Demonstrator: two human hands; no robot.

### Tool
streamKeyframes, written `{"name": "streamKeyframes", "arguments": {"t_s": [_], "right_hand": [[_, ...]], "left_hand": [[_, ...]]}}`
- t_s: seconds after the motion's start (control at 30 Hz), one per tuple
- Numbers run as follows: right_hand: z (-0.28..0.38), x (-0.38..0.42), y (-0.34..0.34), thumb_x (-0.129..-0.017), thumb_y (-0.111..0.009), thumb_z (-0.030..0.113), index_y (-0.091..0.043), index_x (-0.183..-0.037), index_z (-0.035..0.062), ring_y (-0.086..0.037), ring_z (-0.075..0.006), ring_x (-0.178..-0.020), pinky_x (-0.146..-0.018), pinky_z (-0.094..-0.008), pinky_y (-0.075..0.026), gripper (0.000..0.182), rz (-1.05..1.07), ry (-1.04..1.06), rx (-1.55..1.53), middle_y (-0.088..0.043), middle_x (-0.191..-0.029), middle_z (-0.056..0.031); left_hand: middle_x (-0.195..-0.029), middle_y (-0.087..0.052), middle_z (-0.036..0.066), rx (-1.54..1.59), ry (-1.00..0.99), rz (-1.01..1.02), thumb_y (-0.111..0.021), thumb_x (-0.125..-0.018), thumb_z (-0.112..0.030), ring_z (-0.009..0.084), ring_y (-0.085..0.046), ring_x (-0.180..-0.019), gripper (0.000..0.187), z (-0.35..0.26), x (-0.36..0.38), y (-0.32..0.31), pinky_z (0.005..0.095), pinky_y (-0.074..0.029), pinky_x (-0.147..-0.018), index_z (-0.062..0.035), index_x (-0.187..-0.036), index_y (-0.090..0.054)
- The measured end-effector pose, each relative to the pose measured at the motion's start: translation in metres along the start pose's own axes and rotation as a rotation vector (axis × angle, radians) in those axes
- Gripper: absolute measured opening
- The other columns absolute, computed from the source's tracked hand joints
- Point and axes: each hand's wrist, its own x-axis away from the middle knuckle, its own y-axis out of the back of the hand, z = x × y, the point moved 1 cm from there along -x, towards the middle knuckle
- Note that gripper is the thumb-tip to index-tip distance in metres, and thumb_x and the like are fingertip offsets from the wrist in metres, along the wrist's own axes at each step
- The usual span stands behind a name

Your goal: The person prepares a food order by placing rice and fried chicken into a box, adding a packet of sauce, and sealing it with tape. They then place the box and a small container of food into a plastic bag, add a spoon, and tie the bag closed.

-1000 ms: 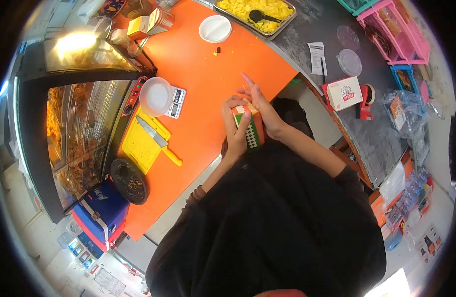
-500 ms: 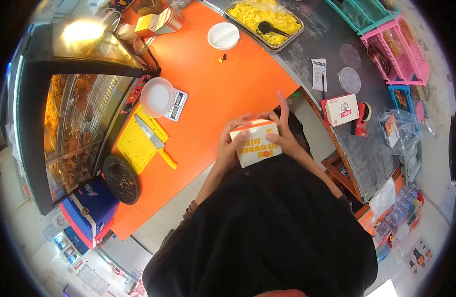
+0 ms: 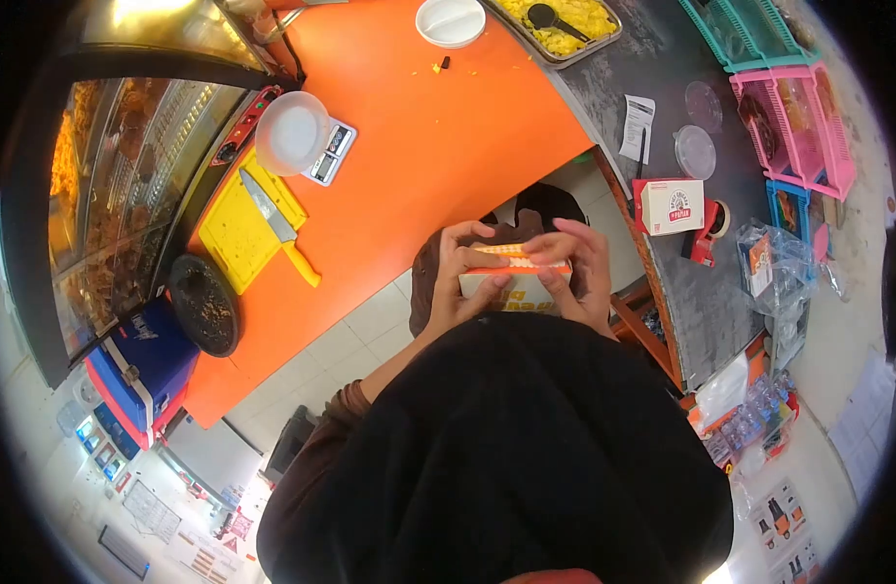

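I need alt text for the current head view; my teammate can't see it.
The left hand and right hand hold a printed box between them. To their left, a knife lies on a yellow cutting board on an orange table.

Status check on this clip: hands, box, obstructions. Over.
Left hand and right hand on the box. Box off the orange table. Black cloth hides its lower part from view.

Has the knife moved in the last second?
No. The knife lies at the same spot and angle on the yellow cutting board, handle past its edge. Only the camera view shifted.
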Motion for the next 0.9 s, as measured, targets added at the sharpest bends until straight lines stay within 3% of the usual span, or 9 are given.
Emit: {"name": "streamKeyframes", "arguments": {"t_s": [0.07, 0.3, 0.5, 0.57, 0.6, 0.67, 0.8, 0.87, 0.9], "right_hand": [[0.023, -0.018, -0.002, -0.087, -0.065, 0.01, -0.046, -0.128, -0.0036, -0.05, -0.0196, -0.118, -0.101, -0.0346, -0.038, 0.047, 0.027, -0.329, -0.028, -0.056, -0.116, -0.0105], [0.049, -0.057, 0.014, -0.091, -0.06, 0.014, -0.066, -0.111, -0.0016, -0.032, -0.0209, -0.135, -0.11, -0.0356, -0.026, 0.026, 0.099, -0.481, -0.396, -0.036, -0.144, -0.0136], [0.021, -0.048, 0.004, -0.089, -0.065, 0.018, -0.071, -0.105, 0.0028, -0.031, -0.0246, -0.136, -0.109, -0.0358, -0.029, 0.023, 0.17, -0.587, -0.228, -0.028, -0.149, -0.0127], [0.012, -0.045, 0.007, -0.087, -0.067, 0.017, -0.06, -0.125, 0.0048, -0.034, -0.0255, -0.134, -0.106, -0.0345, -0.034, 0.041, 0.194, -0.455, 0.054, -0.028, -0.149, -0.0138], [0.011, -0.043, 0.005, -0.087, -0.067, 0.017, -0.06, -0.125, 0.0048, -0.034, -0.0255, -0.134, -0.106, -0.0345, -0.034, 0.041, 0.188, -0.455, 0.053, -0.028, -0.149, -0.0138], [0.01, -0.04, 0.003, -0.087, -0.066, 0.013, -0.035, -0.144, 0.0071, -0.041, -0.0271, -0.129, -0.104, -0.036, -0.036, 0.065, 0.092, -0.489, 0.048, -0.027, -0.149, -0.0135], [0.014, -0.048, 0.013, -0.091, -0.06, 0.015, -0.017, -0.149, 0.0082, -0.049, -0.0241, -0.121, -0.103, -0.036, -0.038, 0.072, 0.083, -0.724, -0.261, -0.038, -0.142, -0.0145], [0.003, -0.046, 0.021, -0.099, -0.044, 0.026, -0.022, -0.148, 0.007, -0.055, -0.0208, -0.113, -0.098, -0.0328, -0.041, 0.057, -0.053, -0.881, -0.416, -0.053, -0.126, -0.0137], [0.001, -0.044, 0.018, -0.099, -0.044, 0.026, -0.022, -0.148, 0.007, -0.055, -0.0208, -0.113, -0.098, -0.0328, -0.041, 0.057, -0.054, -0.873, -0.415, -0.053, -0.126, -0.0137]], "left_hand": [[-0.118, -0.044, 0.014, -0.013, -0.062, -0.062, -0.076, -0.076, -0.01, 0.0257, -0.046, -0.112, 0.023, -0.001, -0.007, 0.0, 0.0386, -0.038, -0.097, -0.0105, -0.098, -0.067], [-0.113, -0.039, 0.012, -0.297, -0.469, -0.005, -0.083, -0.064, -0.001, 0.0238, -0.055, -0.098, 0.034, -0.018, -0.037, 0.004, 0.0318, -0.051, -0.078, -0.0152, -0.093, -0.071], [-0.107, -0.04, 0.01, 0.411, 0.195, -0.04, -0.084, -0.062, 0.003, 0.023, -0.062, -0.085, 0.032, -0.023, -0.053, 0.001, 0.0265, -0.051, -0.067, -0.0132, -0.086, -0.069], [-0.102, -0.042, 0.01, -0.37, -0.636, 0.017, -0.084, -0.062, 0.004, 0.0226, -0.062, -0.085, 0.032, -0.017, -0.053, 0.003, 0.0251, -0.05, -0.068, -0.0133, -0.084, -0.068], [-0.102, -0.042, 0.01, -0.368, -0.636, 0.023, -0.084, -0.062, 0.004, 0.0226, -0.062, -0.085, 0.032, -0.016, -0.048, 0.003, 0.0251, -0.05, -0.068, -0.0133, -0.084, -0.068], [-0.099, -0.042, 0.009, 0.052, 0.173, -0.037, -0.084, -0.062, 0.003, 0.0227, -0.063, -0.085, 0.032, -0.011, -0.037, 0.003, 0.0256, -0.051, -0.069, -0.0139, -0.084, -0.068], [-0.1, -0.041, 0.01, 0.31, 0.268, 0.162, -0.084, -0.062, 0.001, 0.0225, -0.061, -0.088, 0.033, -0.009, -0.036, 0.001, 0.0268, -0.051, -0.07, -0.015, -0.086, -0.069], [-0.101, -0.041, 0.011, -0.3, -0.522, 0.057, -0.084, -0.063, -0.002, 0.0225, -0.058, -0.089, 0.031, -0.004, -0.033, 0.0, 0.0294, -0.051, -0.072, -0.0119, -0.088, -0.068], [-0.104, -0.042, 0.013, -0.284, -0.487, 0.043, -0.082, -0.066, -0.004, 0.0226, -0.053, -0.094, 0.028, 0.005, -0.034, 0.005, 0.0308, -0.05, -0.075, -0.0078, -0.089, -0.068]]}}
